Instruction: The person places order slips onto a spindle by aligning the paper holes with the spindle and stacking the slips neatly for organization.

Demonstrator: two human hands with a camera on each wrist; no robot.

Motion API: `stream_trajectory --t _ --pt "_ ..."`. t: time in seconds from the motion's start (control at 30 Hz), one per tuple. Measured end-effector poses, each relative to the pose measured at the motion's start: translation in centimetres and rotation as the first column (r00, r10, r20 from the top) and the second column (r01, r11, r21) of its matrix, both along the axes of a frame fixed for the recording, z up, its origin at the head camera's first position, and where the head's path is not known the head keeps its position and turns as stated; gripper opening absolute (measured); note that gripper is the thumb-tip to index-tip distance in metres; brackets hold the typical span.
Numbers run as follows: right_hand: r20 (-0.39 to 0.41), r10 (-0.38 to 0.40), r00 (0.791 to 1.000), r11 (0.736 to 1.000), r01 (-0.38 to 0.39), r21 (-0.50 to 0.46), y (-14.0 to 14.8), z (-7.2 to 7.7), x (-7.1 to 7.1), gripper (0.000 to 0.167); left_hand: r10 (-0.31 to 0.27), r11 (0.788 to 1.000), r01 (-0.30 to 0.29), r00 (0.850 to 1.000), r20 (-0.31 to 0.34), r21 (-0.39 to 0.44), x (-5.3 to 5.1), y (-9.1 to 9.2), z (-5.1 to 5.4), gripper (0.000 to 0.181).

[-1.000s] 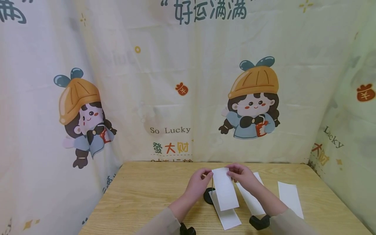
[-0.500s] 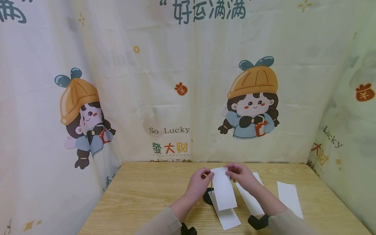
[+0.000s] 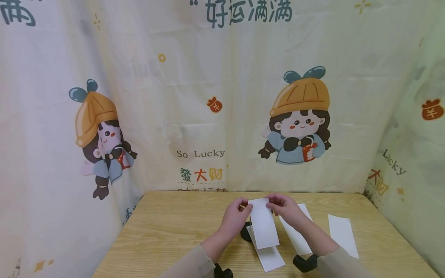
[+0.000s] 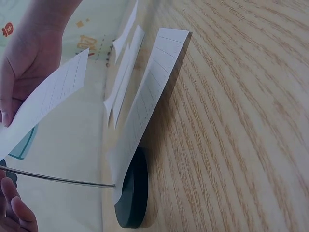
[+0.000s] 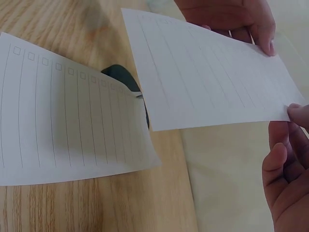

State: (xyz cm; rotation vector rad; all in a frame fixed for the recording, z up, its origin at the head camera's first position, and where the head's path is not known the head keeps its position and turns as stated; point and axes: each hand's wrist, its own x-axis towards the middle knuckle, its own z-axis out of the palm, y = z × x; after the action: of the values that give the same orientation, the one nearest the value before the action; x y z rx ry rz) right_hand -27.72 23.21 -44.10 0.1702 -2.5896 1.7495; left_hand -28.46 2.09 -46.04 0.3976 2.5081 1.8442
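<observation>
Both hands hold one white ruled paper slip (image 3: pixel 264 226) by its upper end, raised over the table. My left hand (image 3: pixel 236 216) pinches the left corner, and my right hand (image 3: pixel 286 209) pinches the right edge. Under it stands a paper spike with a round dark base (image 4: pixel 133 205) and a thin metal rod (image 4: pixel 63 180). A second ruled slip (image 5: pixel 72 116) is at the foot of the rod, its far end on the base and the rest sloping toward me. In the left wrist view the rod's tip is hidden near the held slip and the left fingers (image 4: pixel 19 208).
More white slips lie right of the spike on the wooden table (image 3: pixel 180 227): one slip (image 3: pixel 297 231) partly under my right forearm, another slip (image 3: pixel 343 236) farther right. A printed curtain (image 3: pixel 194 127) borders the table at the back and sides.
The held slip has shifted slightly to the left, with both hands keeping their grip. The slip on the spike and those on the table have stayed in place.
</observation>
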Motion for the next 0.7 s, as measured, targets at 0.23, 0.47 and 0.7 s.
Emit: stream_trajectory --t 0.23,0.47,0.7 --pt "-0.003 0.011 1.0 1.0 -0.011 -0.001 -0.02 -0.11 -0.05 0.028 0.006 1.0 -0.006 1.0 -0.009 0.007 -0.04 0.09 -0.02 0.015" --pt "-0.014 0.017 1.0 1.0 -0.017 0.001 0.02 -0.17 -0.06 0.028 -0.003 1.0 0.003 1.0 -0.01 0.004 0.05 0.02 0.08 0.018" --pt "-0.013 0.019 1.0 1.0 -0.019 0.009 0.06 -0.23 -0.16 0.028 0.002 1.0 -0.002 1.0 -0.019 0.0 0.0 0.03 0.04 0.017"
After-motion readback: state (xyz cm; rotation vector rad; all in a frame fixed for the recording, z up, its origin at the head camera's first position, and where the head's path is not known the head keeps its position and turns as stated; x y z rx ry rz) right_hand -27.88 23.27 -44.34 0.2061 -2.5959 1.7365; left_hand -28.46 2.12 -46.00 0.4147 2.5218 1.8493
